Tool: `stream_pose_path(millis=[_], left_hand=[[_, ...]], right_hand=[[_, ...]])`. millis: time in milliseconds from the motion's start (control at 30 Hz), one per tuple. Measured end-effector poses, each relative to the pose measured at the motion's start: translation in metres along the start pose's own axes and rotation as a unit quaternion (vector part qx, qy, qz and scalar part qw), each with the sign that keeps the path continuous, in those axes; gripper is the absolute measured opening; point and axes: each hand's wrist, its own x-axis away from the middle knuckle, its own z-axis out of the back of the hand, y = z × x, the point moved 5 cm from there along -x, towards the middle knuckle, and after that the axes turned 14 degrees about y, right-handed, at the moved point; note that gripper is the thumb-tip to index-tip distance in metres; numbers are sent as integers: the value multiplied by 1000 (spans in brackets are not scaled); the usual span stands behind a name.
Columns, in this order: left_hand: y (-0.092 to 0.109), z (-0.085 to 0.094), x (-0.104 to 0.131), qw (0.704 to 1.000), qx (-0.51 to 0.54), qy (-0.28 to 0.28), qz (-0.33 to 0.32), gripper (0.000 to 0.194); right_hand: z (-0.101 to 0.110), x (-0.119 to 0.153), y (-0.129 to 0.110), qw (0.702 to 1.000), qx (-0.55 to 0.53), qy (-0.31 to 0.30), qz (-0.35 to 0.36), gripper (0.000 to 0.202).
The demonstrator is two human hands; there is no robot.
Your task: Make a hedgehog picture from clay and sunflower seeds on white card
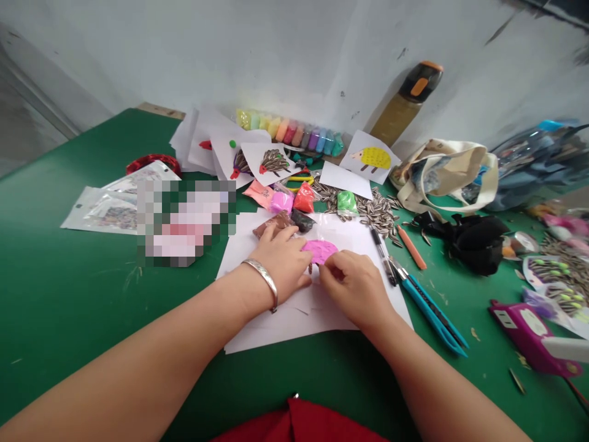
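A pink clay shape (321, 250) with a dented surface and small brown legs lies on white paper (262, 328) between my hands. My left hand (281, 264), a silver bracelet at its wrist, rests open with fingers stretched over the paper, fingertips at the shape's left edge. At the lower right edge of the shape, my right hand (356, 285) has its fingers pinched together; what is between them is hidden. Beyond my left fingers lie a brown clay packet (270, 224) and a black clay packet (302, 221).
Sunflower seeds (380, 212) lie behind the paper, near green (346, 202) and red clay packets (304, 197). To the right are a pen (383, 255), a blue utility knife (432, 310) and a purple glue gun (534, 337). A bottle (407, 101) leans against the wall.
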Motion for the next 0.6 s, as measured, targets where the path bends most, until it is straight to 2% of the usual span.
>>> stream_pose_path(millis=[267, 600], left_hand=[[-1, -2, 0, 1000, -2, -1, 3, 31], [0, -2, 0, 1000, -10, -2, -6, 31]], right_hand=[[-6, 3, -7, 999, 2, -19, 42, 24], [-6, 4, -8, 999, 1, -25, 48, 25]])
